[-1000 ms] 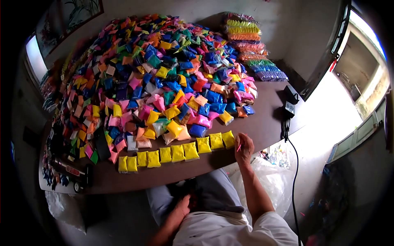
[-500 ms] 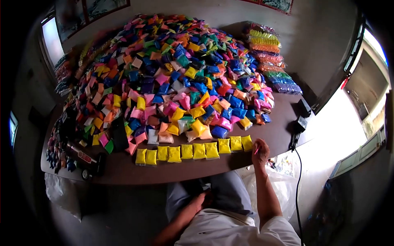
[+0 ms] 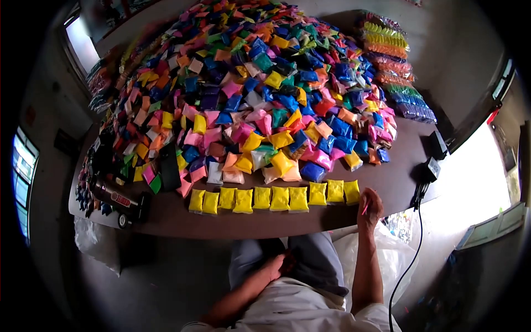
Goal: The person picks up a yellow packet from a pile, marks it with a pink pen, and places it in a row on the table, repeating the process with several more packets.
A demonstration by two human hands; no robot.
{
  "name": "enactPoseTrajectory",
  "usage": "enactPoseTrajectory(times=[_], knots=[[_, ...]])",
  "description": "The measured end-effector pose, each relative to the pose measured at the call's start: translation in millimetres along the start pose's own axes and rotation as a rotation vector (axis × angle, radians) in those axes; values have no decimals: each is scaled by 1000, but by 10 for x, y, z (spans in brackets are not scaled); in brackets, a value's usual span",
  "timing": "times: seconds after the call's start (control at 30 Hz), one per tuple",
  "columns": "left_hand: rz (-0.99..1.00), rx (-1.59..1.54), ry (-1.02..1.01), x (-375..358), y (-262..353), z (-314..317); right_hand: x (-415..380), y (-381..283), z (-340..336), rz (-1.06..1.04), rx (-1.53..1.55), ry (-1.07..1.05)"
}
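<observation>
You are facing a brown, smooth-topped table (image 3: 276, 222), and ten flat, square, bright yellow plastic packets (image 3: 280, 198) are lying along its near side in one slightly uneven row, side by side, some seemingly touching. They are probably being set apart from the heap so that each one is showing whole and staying within easy reach. Your two hands are well apart. Your bare right hand (image 3: 370, 207) is hovering or resting just beyond the right end of the row, beside the tenth packet; whether it is touching that packet you cannot tell from this angle. Its fingers are closing on one thin pink stick-like object (image 3: 365, 209), too small to identify, perhaps being pinched that way for a light grip. Your bare left hand (image 3: 275, 267) is lying in your lap, likely just resting; its fingers are partly hidden, so whether it is holding anything you cannot tell. Behind the row, one great mound of small multicoloured plastic packets (image 3: 232, 88) is covering most of the table, too many for counting. At the mound's right, one stack of clear-bagged, colour-sorted bundles (image 3: 390, 66) is standing in layers, presumably for saving room.
</observation>
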State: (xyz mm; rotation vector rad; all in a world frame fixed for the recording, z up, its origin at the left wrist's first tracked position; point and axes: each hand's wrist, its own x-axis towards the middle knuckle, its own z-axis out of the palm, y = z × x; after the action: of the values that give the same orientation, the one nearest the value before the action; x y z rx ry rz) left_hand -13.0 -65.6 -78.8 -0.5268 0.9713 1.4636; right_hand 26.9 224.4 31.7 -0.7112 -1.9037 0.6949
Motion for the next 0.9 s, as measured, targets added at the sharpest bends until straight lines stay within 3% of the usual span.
enactPoseTrajectory(times=[0.2, 0.27, 0.3, 0.37, 0.43, 0.5, 0.67, 0.9], knots=[[-51, 0, -64, 63, 56, 85, 5, 65, 103, 52, 167, 52], [-69, 7, -117, 67, 159, 155, 103, -155, 111, -93, -109, 33], [-94, 10, -164, 68, 200, 164, 201, -440, 234, 67, 132, -46], [-121, 6, -166, 114, 262, 146, 337, -675, 340, 50, 254, -240], [-126, -59, -308, 219, 278, 38, 473, -802, 650, -56, 358, -328], [-135, -82, -287, 278, 275, -29, 670, -1050, 841, -431, -47, -491], [-74, -11, -188, 238, 310, 35, 707, -1253, 1422, -569, -57, -734], [-58, -8, -177, 227, 299, -12, 1000, -1078, 1398, -495, -97, -765]])
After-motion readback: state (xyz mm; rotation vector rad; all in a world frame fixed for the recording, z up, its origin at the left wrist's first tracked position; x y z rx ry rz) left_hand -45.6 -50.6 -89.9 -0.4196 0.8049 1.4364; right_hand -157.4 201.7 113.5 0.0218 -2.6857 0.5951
